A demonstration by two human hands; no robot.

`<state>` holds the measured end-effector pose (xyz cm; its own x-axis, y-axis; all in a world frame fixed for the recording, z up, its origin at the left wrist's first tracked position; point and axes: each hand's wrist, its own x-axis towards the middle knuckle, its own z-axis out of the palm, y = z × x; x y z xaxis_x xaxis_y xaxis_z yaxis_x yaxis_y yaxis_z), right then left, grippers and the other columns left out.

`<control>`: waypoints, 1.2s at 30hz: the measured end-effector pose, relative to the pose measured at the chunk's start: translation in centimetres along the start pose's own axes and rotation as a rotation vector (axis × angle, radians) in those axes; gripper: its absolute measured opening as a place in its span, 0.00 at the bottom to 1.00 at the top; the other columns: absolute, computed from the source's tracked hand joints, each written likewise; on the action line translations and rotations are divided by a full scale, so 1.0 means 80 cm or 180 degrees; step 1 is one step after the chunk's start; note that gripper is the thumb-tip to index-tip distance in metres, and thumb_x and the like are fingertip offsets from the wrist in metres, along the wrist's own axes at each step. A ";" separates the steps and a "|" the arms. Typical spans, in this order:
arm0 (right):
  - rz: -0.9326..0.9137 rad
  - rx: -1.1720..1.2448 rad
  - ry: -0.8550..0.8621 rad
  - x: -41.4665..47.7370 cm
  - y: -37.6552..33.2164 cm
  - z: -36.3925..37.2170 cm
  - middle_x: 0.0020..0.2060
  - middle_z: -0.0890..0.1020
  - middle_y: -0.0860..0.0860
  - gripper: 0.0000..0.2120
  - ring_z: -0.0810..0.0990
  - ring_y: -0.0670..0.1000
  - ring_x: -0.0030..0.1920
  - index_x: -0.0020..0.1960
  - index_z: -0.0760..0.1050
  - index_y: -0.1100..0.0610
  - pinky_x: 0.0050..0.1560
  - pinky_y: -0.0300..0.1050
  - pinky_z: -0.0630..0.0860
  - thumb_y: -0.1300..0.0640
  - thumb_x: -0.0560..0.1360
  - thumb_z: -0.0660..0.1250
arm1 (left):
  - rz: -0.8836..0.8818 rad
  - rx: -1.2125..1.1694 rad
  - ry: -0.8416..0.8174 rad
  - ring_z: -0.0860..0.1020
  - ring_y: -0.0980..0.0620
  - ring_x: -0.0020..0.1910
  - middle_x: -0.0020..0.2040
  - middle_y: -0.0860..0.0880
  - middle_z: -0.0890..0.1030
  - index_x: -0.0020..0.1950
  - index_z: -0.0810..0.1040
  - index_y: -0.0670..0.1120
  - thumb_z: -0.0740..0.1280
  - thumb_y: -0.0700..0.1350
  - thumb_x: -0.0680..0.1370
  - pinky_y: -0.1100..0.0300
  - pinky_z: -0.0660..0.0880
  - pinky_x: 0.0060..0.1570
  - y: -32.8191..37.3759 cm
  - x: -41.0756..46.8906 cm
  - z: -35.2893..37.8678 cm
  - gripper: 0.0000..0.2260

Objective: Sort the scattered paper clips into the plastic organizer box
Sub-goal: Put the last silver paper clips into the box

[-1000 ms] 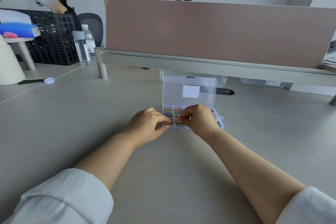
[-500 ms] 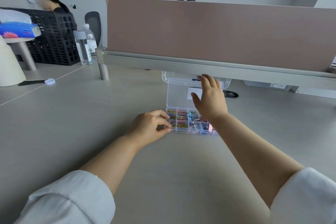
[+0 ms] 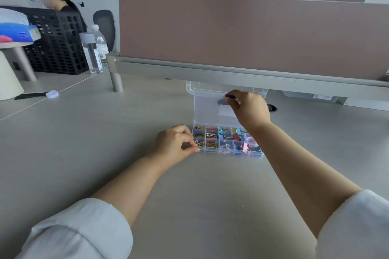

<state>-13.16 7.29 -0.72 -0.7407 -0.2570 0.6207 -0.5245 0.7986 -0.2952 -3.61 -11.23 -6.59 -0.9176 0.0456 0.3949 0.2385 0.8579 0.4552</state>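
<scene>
Our right hand hovers beyond the clear plastic organizer box, above its open lid, fingertips clamped on a small dark-blue clip. The compartments lie back toward us from that hand, and the box's long axis runs left-right. Our left hand pinches the box's near-left corner. The clip's shape is blurred, and the right wrist hides 1 far-right compartment.

bright, even daylight, soft faint shadows, wide-angle bending at the edges, slight softness throughout
</scene>
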 end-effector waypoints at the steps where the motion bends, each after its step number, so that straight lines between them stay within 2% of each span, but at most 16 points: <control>1: -0.0002 -0.0006 -0.0043 -0.003 0.000 -0.002 0.46 0.85 0.58 0.13 0.81 0.62 0.46 0.54 0.80 0.57 0.41 0.44 0.69 0.53 0.78 0.60 | -0.0020 -0.0012 0.0027 0.79 0.50 0.44 0.46 0.50 0.82 0.41 0.85 0.46 0.74 0.48 0.69 0.65 0.66 0.42 0.001 -0.001 0.001 0.06; 4: -0.0030 0.0056 -0.0230 -0.014 0.001 -0.010 0.43 0.85 0.57 0.13 0.81 0.61 0.43 0.52 0.79 0.57 0.38 0.44 0.72 0.50 0.77 0.61 | -0.0102 0.0010 0.0076 0.79 0.49 0.44 0.47 0.49 0.81 0.42 0.85 0.46 0.74 0.47 0.69 0.64 0.65 0.41 0.006 0.000 0.006 0.06; 7: 0.0005 0.0245 -0.0562 -0.030 0.001 -0.025 0.41 0.85 0.57 0.10 0.80 0.59 0.43 0.48 0.80 0.58 0.43 0.47 0.76 0.52 0.74 0.66 | -0.0264 -0.0037 0.0126 0.79 0.48 0.45 0.47 0.48 0.80 0.44 0.83 0.45 0.74 0.46 0.69 0.63 0.66 0.41 0.011 0.003 0.011 0.07; 10: 0.0058 0.0283 -0.1022 -0.049 0.007 -0.035 0.40 0.85 0.55 0.08 0.81 0.57 0.45 0.43 0.80 0.58 0.48 0.49 0.78 0.53 0.71 0.70 | -0.0407 -0.0432 0.0190 0.82 0.50 0.46 0.48 0.49 0.76 0.52 0.74 0.44 0.75 0.41 0.67 0.59 0.73 0.43 0.018 0.004 0.016 0.17; 12: 0.0054 0.0104 -0.1283 -0.061 0.013 -0.037 0.41 0.85 0.56 0.09 0.81 0.58 0.45 0.43 0.80 0.60 0.49 0.51 0.78 0.54 0.70 0.70 | -0.0424 -0.0609 0.0222 0.83 0.50 0.47 0.53 0.51 0.72 0.59 0.68 0.43 0.75 0.39 0.67 0.54 0.75 0.47 0.026 0.003 0.019 0.25; 15: 0.0059 -0.0215 -0.1434 -0.077 0.017 -0.039 0.41 0.84 0.56 0.11 0.79 0.60 0.45 0.41 0.80 0.60 0.47 0.48 0.77 0.52 0.68 0.69 | -0.0245 -0.0456 0.0168 0.83 0.50 0.47 0.62 0.49 0.70 0.67 0.66 0.48 0.74 0.39 0.68 0.55 0.75 0.48 0.035 0.003 0.022 0.30; 18: 0.0106 -0.0236 -0.1440 -0.088 0.017 -0.042 0.43 0.84 0.53 0.09 0.78 0.58 0.46 0.42 0.81 0.58 0.48 0.46 0.74 0.52 0.69 0.69 | -0.0002 -0.0080 0.0062 0.82 0.49 0.49 0.64 0.49 0.72 0.63 0.74 0.51 0.73 0.41 0.70 0.60 0.72 0.46 0.035 0.005 0.026 0.22; 20: 0.0091 -0.0257 -0.1390 -0.095 0.017 -0.040 0.45 0.84 0.52 0.09 0.78 0.56 0.48 0.45 0.81 0.56 0.48 0.45 0.73 0.52 0.71 0.68 | 0.0012 0.0174 -0.0018 0.81 0.47 0.51 0.63 0.50 0.75 0.57 0.80 0.50 0.71 0.43 0.72 0.59 0.72 0.49 0.036 0.004 0.026 0.14; 22: 0.0065 -0.0233 -0.1314 -0.099 0.018 -0.037 0.45 0.84 0.51 0.08 0.78 0.55 0.49 0.46 0.81 0.56 0.46 0.42 0.71 0.53 0.72 0.68 | 0.0008 0.0404 -0.0173 0.79 0.48 0.54 0.62 0.52 0.77 0.57 0.80 0.51 0.68 0.45 0.75 0.61 0.71 0.51 0.038 0.005 0.025 0.11; 25: -0.0036 -0.0276 -0.1300 -0.102 0.019 -0.034 0.46 0.84 0.50 0.08 0.78 0.55 0.49 0.46 0.80 0.56 0.43 0.39 0.65 0.53 0.72 0.67 | 0.0108 0.0701 -0.0261 0.78 0.49 0.58 0.64 0.54 0.78 0.58 0.79 0.51 0.65 0.48 0.76 0.60 0.72 0.53 0.042 0.006 0.022 0.12; 29: -0.0083 -0.0189 -0.1307 -0.105 0.021 -0.039 0.44 0.84 0.51 0.09 0.77 0.55 0.46 0.45 0.80 0.56 0.43 0.42 0.68 0.51 0.73 0.67 | 0.0224 0.0800 -0.0404 0.76 0.49 0.62 0.65 0.52 0.76 0.60 0.78 0.49 0.63 0.45 0.77 0.58 0.73 0.56 0.041 0.009 0.023 0.12; 31: -0.0050 -0.0041 -0.1246 -0.105 0.024 -0.039 0.41 0.83 0.54 0.10 0.72 0.55 0.38 0.43 0.80 0.58 0.36 0.40 0.64 0.53 0.75 0.64 | 0.0280 0.0859 -0.0484 0.74 0.50 0.64 0.66 0.51 0.75 0.62 0.77 0.48 0.62 0.44 0.78 0.59 0.71 0.58 0.042 0.010 0.023 0.13; 33: 0.0066 -0.0036 -0.1255 -0.102 0.026 -0.038 0.39 0.83 0.58 0.12 0.69 0.55 0.36 0.43 0.80 0.60 0.35 0.40 0.57 0.57 0.77 0.60 | 0.0316 0.0876 -0.0506 0.73 0.50 0.65 0.67 0.51 0.75 0.62 0.76 0.48 0.62 0.43 0.78 0.60 0.70 0.59 0.042 0.011 0.023 0.13; 34: 0.0121 -0.0043 -0.1265 -0.102 0.027 -0.037 0.40 0.82 0.59 0.12 0.71 0.57 0.37 0.43 0.80 0.60 0.36 0.40 0.57 0.57 0.77 0.59 | 0.0326 0.0861 -0.0511 0.73 0.50 0.66 0.67 0.51 0.75 0.62 0.76 0.47 0.62 0.42 0.78 0.60 0.70 0.60 0.042 0.011 0.023 0.14; 36: 0.0171 0.0006 -0.1283 -0.102 0.029 -0.036 0.40 0.83 0.58 0.10 0.74 0.59 0.40 0.44 0.82 0.58 0.39 0.40 0.63 0.56 0.75 0.62 | 0.0340 0.0816 -0.0534 0.73 0.50 0.66 0.67 0.50 0.75 0.62 0.76 0.47 0.63 0.42 0.77 0.60 0.69 0.62 0.040 0.010 0.022 0.14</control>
<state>-7.13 12.76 -4.37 -0.8722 -0.4079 0.2700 -0.4809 0.8158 -0.3211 -4.14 -7.52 -6.21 -0.9363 0.2078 0.2830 0.2681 0.9437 0.1940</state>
